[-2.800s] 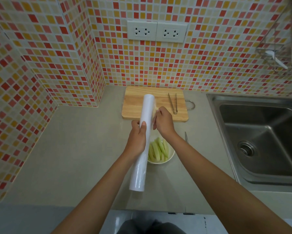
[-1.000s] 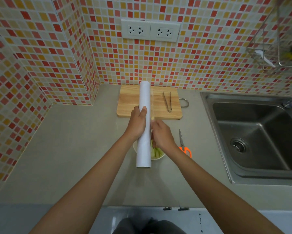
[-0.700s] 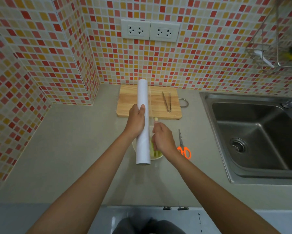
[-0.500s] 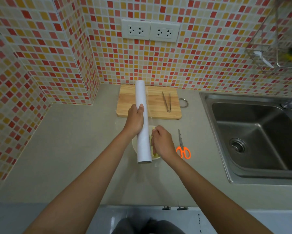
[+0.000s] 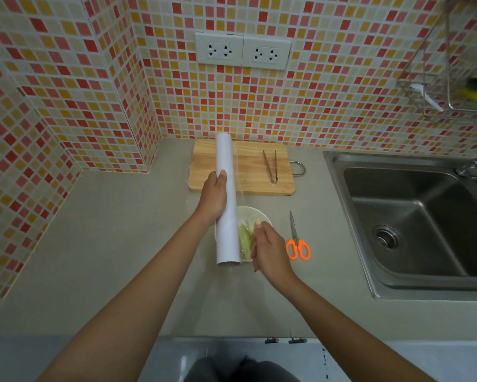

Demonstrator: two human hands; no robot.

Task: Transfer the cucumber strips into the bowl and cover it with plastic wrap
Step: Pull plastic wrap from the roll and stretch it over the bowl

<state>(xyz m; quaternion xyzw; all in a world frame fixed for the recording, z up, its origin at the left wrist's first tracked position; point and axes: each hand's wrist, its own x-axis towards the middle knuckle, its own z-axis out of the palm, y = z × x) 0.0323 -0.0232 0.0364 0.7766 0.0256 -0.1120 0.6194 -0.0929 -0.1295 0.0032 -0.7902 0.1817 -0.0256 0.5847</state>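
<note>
My left hand (image 5: 213,199) grips a long white roll of plastic wrap (image 5: 227,199), held lengthwise above the left side of a white bowl (image 5: 255,213). Pale green cucumber strips (image 5: 244,238) lie in the bowl, partly hidden by the roll. A narrow band of clear film (image 5: 239,175) has come off the roll's right edge. My right hand (image 5: 267,248) is over the bowl's right side, fingers curled and pinching the film's near edge.
A wooden cutting board (image 5: 248,166) with metal tongs (image 5: 270,166) lies behind the bowl against the tiled wall. Orange-handled scissors (image 5: 296,244) lie right of the bowl. A steel sink (image 5: 413,224) fills the right side. A wire rack (image 5: 452,78) hangs at the upper right.
The roll has shifted slightly left and away. My right hand moved right and toward me, away from the roll, drawing out a strip of film and uncovering more of the bowl.
</note>
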